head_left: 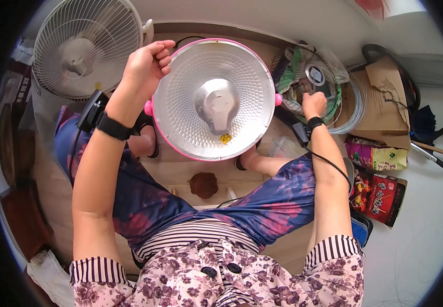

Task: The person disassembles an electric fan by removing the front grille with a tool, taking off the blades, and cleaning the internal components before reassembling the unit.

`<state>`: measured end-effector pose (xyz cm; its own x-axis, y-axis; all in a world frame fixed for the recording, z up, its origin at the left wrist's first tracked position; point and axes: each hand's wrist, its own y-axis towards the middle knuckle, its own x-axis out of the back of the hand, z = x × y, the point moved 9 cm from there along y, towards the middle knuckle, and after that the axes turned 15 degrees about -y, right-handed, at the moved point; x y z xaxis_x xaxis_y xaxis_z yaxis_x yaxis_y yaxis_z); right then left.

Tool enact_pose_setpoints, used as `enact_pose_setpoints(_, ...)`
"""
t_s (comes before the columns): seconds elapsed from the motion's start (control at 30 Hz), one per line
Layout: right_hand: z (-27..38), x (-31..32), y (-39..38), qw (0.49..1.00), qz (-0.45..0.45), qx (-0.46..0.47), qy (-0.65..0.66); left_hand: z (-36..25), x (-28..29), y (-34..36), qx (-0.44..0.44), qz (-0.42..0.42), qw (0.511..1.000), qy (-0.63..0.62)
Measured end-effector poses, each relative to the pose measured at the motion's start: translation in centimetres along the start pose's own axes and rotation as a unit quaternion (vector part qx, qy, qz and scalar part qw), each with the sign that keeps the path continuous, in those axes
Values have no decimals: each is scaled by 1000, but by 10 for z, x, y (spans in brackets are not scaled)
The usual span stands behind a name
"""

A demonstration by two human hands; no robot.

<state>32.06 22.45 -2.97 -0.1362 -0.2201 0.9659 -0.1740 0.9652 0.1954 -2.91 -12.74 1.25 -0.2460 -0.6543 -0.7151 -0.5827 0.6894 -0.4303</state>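
Note:
A dish heater [180, 107] with a dimpled silver reflector, pink rim and pink side knobs stands between my feet. A metal cover [217, 105] sits at its centre, with a small yellow sticker below. My left hand [147, 64] is raised at the dish's upper left edge, its fingers curled together; whatever they hold, if anything, does not show. My right hand [314, 105] reaches to a round wire grille [329, 82] right of the heater, its fingers closed at the near edge. Inside the grille lie green-and-white plastic and a grey round part [314, 74]. What the right fingers grip is hidden.
A white fan [86, 51] stands at the far left. To the right are a coil of wire [357, 105], a torn cardboard box [385, 97], a purple-green packet [377, 154], a red box [377, 197] and an umbrella [426, 120]. A brown round object [203, 184] lies between my legs.

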Motion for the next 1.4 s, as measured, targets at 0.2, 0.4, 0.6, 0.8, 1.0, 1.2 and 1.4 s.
enact_pose_setpoints(0.2, -21, 50, 47, 996, -32, 81, -26, -12, 11, 9, 21, 1, 998, -64)
enact_pose_setpoints(0.4, -55, 89, 79, 985, -87, 115, -92, -17, 28, 17, 7, -7, 999, -42)
enact_pose_setpoints(0.6, -63, 141, 47, 968, -173, 176, 35, -15, 39, 18, 0, -20, 998, 52)
enact_pose_setpoints(0.8, 6, 217, -79, 890, -262, 335, 163, -14, 41, 20, -6, -13, 987, 162)
enact_pose_setpoints(1.0, 56, 224, -162, 811, -247, 491, 197, -22, 28, 12, -71, 3, 941, 330)
enact_pose_setpoints(1.2, 75, 197, -185, 780, -219, 536, 237, -1, 20, 9, 44, 98, 972, 209)
enact_pose_setpoints(1.4, 88, 158, -184, 781, -177, 546, 245, -8, 56, 30, -38, 50, 929, 365)
